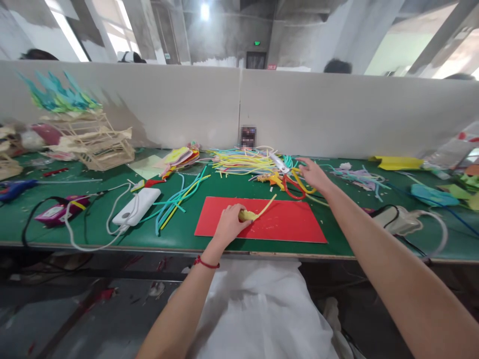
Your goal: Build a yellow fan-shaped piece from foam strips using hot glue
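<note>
My left hand (230,223) rests on a red mat (292,222) and is closed around a rolled yellow foam strip (250,215), whose loose end points up to the right. My right hand (313,174) reaches across the green table (187,227) to scissors (290,179) with red and yellow handles. Its fingers lie on the handles, and whether they grip them is unclear. Just behind the scissors lies a heap of yellow, teal and pink foam strips (243,160).
A white power bank (136,206) with cables and loose teal strips (175,202) lie left of the mat. A stick-built model (93,139) and a blue glue gun (17,188) sit far left. A white glue gun (398,219) and paper scraps lie right. A grey partition (299,109) backs the table.
</note>
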`<state>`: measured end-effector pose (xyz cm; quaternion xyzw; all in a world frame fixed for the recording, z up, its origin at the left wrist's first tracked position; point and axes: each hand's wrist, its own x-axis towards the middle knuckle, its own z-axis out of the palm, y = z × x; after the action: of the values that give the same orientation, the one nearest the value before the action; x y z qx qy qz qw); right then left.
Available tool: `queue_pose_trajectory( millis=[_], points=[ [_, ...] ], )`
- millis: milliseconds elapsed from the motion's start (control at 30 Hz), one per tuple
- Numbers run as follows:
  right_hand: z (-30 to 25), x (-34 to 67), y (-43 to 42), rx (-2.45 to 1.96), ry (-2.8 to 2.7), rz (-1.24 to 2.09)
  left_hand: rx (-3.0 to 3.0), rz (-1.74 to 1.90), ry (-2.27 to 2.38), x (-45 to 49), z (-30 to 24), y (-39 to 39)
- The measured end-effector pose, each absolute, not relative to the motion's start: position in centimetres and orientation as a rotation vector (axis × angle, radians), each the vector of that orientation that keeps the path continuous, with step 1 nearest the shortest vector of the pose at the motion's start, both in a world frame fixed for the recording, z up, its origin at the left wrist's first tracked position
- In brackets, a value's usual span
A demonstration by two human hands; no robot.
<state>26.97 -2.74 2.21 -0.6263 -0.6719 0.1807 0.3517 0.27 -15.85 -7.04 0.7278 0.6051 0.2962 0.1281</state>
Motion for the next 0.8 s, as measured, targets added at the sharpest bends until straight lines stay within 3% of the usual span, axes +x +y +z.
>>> queue_pose_trajectory(
  millis=[167, 267, 400, 667, 800],
  points=[
    [3.9, 27.5, -3.4, -1.378, -1.245, 1.284, 2.115, 0.896, 1.701, 0.0, -7.2, -15.8],
    [3.5, 27.1, -5.6, -1.307, -1.101, 1.506, 2.125, 0.870, 1.722, 0.2, -7.0, -15.8],
    [2.3, 26.7, -8.2, -1.326, -1.207, 1.275, 2.122, 0.776, 1.807, 0.6, -6.3, -16.0],
    [-0.3, 27.3, -10.8, -1.601, -1.815, 0.423, 2.022, 0.712, 1.832, -0.1, -5.1, -16.0],
    [-1.8, 25.8, -12.8, -1.695, -2.099, 0.421, 1.955, 0.755, 1.801, -1.0, -4.5, -16.1]
  ],
)
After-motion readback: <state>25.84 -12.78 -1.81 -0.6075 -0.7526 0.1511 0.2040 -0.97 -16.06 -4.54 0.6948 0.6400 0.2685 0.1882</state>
